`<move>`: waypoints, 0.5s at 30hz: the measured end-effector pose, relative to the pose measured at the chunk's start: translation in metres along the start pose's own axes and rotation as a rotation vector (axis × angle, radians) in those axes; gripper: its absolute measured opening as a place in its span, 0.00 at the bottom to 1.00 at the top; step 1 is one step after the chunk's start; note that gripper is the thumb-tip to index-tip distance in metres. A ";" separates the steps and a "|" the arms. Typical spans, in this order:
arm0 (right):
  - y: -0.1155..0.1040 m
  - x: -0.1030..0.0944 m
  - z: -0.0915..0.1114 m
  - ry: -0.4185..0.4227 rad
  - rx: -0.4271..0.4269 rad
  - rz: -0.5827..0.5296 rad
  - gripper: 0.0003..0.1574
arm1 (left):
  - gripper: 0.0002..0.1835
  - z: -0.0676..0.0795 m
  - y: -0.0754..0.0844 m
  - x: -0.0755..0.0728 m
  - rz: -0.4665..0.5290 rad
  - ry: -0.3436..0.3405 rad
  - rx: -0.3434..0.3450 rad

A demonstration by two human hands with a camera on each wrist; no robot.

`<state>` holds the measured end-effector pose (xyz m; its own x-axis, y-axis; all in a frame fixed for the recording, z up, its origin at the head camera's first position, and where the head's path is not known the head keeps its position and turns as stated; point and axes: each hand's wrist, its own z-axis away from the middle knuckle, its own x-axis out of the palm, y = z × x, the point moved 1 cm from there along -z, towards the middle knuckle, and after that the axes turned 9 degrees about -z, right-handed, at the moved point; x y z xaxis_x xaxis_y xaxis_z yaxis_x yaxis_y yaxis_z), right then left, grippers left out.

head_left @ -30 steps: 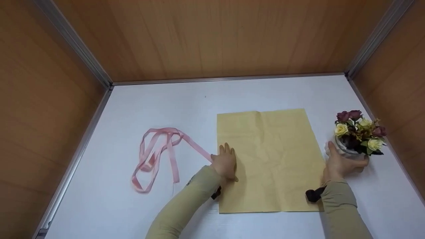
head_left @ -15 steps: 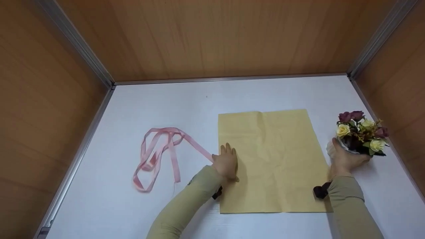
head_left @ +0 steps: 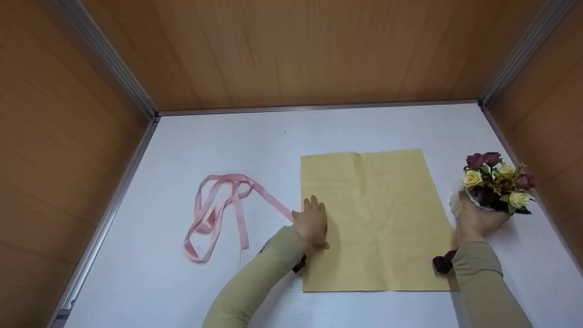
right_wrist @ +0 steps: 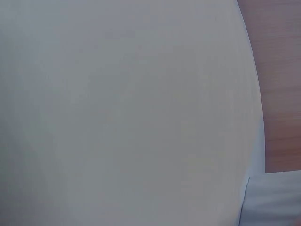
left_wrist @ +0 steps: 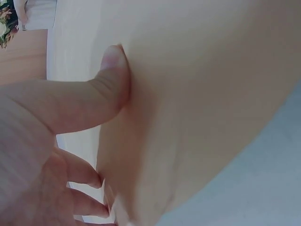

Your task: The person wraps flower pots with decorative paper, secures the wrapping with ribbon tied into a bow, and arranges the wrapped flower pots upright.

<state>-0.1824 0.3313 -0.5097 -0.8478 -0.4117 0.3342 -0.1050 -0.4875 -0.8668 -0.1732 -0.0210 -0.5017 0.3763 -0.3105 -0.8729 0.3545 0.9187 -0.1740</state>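
Observation:
In the head view, my left hand (head_left: 310,223) lies with spread fingers on the left edge of a tan paper sheet (head_left: 378,205). Its thumb (left_wrist: 110,75) rests on the paper in the left wrist view. A long pink ribbon (head_left: 200,223) lies in loose loops to the left, one end running up to this hand. Off the sheet's right side, my right hand (head_left: 478,221) grips a white pot (head_left: 454,205) of artificial flowers (head_left: 496,184), dark red and pale yellow. The hand covers much of the pot. Tan paper fills most of the right wrist view, which leaves that hand out.
Wood-grain panels (head_left: 291,54) with metal edging enclose the white table (head_left: 227,141) at the back and both sides. The flowers stand close to the right-hand panel (head_left: 537,123). A shallow crease runs down the paper.
My right hand has shifted a little to the right and away from me, closer around the pot. The left hand, paper and ribbon have stayed put; the view has shifted slightly.

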 end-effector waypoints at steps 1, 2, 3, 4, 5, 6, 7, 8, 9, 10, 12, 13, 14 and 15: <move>-0.001 0.000 0.000 -0.010 -0.010 -0.024 0.74 | 0.62 0.000 0.000 0.000 -0.009 0.002 -0.003; -0.001 0.001 0.001 -0.020 -0.020 -0.053 0.73 | 0.62 -0.001 0.001 0.001 -0.017 0.006 -0.007; -0.001 0.001 0.001 -0.030 -0.030 -0.075 0.72 | 0.62 -0.001 0.001 0.001 -0.028 0.008 -0.011; -0.002 0.001 0.001 -0.038 -0.036 -0.100 0.71 | 0.62 -0.002 0.001 0.001 -0.039 0.010 -0.016; -0.002 0.001 0.002 -0.049 -0.047 -0.129 0.71 | 0.62 -0.003 0.001 0.002 -0.047 0.010 -0.019; -0.002 0.002 0.002 -0.058 -0.057 -0.154 0.70 | 0.62 -0.003 0.001 0.002 -0.054 0.011 -0.022; -0.002 0.002 0.002 -0.060 -0.059 -0.162 0.70 | 0.62 -0.003 0.001 0.003 -0.051 0.011 -0.024; -0.002 0.002 0.003 -0.064 -0.058 -0.180 0.70 | 0.62 -0.003 0.001 0.003 -0.047 0.011 -0.024; -0.002 0.002 0.003 -0.067 -0.058 -0.181 0.70 | 0.62 -0.003 0.001 0.003 -0.042 0.011 -0.024; -0.003 0.002 0.004 -0.067 -0.061 -0.172 0.70 | 0.62 -0.003 0.001 0.003 -0.033 0.011 -0.021; -0.004 0.003 0.005 -0.064 -0.076 -0.144 0.69 | 0.62 -0.002 0.001 0.002 -0.018 0.013 -0.013; -0.005 0.004 0.005 -0.065 -0.090 -0.125 0.69 | 0.62 -0.002 0.000 0.002 -0.012 0.014 -0.009; -0.006 0.005 0.005 -0.067 -0.103 -0.112 0.68 | 0.62 -0.001 0.000 0.002 -0.007 0.015 -0.006; -0.008 0.005 0.005 -0.069 -0.119 -0.091 0.68 | 0.62 -0.001 0.000 0.002 -0.004 0.013 -0.003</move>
<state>-0.1831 0.3289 -0.4990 -0.7947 -0.4242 0.4342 -0.2436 -0.4323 -0.8682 -0.1734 -0.0213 -0.5036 0.3633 -0.3111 -0.8782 0.3531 0.9183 -0.1792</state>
